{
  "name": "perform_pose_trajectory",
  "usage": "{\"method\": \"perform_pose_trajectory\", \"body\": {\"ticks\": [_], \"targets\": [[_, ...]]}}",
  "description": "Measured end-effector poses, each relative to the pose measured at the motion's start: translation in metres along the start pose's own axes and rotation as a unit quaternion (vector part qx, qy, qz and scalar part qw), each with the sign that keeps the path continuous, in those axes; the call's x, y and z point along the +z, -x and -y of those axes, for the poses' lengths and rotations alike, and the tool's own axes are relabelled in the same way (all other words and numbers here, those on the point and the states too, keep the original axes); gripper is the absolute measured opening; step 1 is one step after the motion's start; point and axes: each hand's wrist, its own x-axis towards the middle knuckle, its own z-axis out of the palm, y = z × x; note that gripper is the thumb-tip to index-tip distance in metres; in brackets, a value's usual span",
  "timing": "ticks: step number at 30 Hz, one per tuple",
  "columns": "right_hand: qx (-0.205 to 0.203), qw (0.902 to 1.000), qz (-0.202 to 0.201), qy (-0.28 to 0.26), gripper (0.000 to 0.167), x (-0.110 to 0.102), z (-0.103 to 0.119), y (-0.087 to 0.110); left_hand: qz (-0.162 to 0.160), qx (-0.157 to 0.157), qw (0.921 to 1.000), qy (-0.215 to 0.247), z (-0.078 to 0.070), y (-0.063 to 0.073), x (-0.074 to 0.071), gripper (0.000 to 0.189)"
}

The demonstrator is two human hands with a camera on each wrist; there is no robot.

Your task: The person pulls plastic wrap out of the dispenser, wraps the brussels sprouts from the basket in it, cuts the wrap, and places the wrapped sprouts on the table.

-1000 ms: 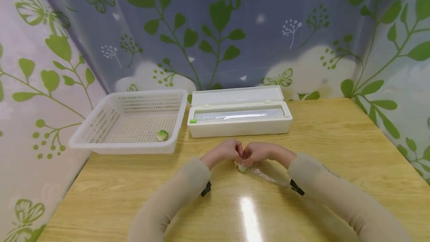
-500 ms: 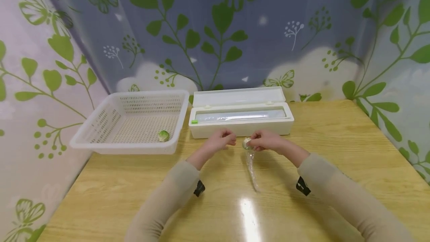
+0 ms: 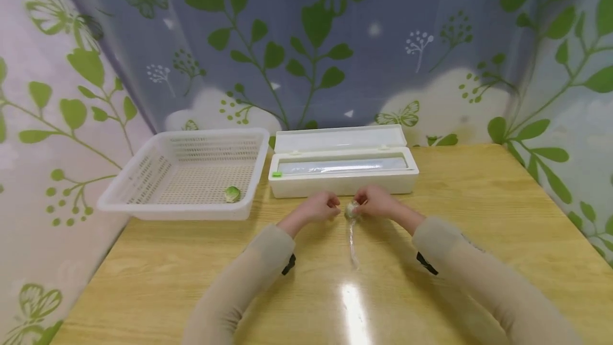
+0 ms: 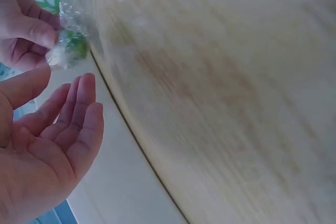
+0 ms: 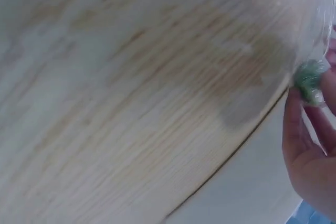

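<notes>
A small Brussels sprout is covered in clear plastic wrap, whose twisted tail hangs toward the table's front. My right hand pinches the sprout between thumb and fingers. In the right wrist view the green sprout shows at the right edge, held by the right hand. Just left of it, apart from the sprout, is my left hand. From the left wrist view, the fingers of the left hand are loosely bent with nothing in them, below the wrapped sprout.
Behind the hands stands a white cling-film box with its lid raised, a film roll inside and a green slider. A white slotted basket at left holds another sprout. All stand on a wooden table.
Both hands were together at the sprout, then parted. The right hand turned the sprout so the wrap's tail points toward the front. The left hand let go and now hovers close by.
</notes>
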Motion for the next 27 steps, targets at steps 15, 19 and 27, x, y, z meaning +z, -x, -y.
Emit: {"method": "perform_pose_trajectory", "body": {"ticks": [15,19,27], "targets": [[-0.076,0.9918,0.002,0.103,0.011,0.000,0.005,0.018,-0.001,0.040,0.9962,-0.078,-0.017,-0.018,0.010,0.027],[-0.079,0.9961,0.010,0.038,0.005,-0.003,-0.001,0.020,0.004,0.032,0.9961,-0.083,-0.017,-0.019,0.014,0.027],[-0.037,0.9991,0.020,-0.008,0.021,0.000,-0.007,0.018,0.033,0.044,0.9969,-0.056,-0.014,-0.017,0.019,0.011]]}}
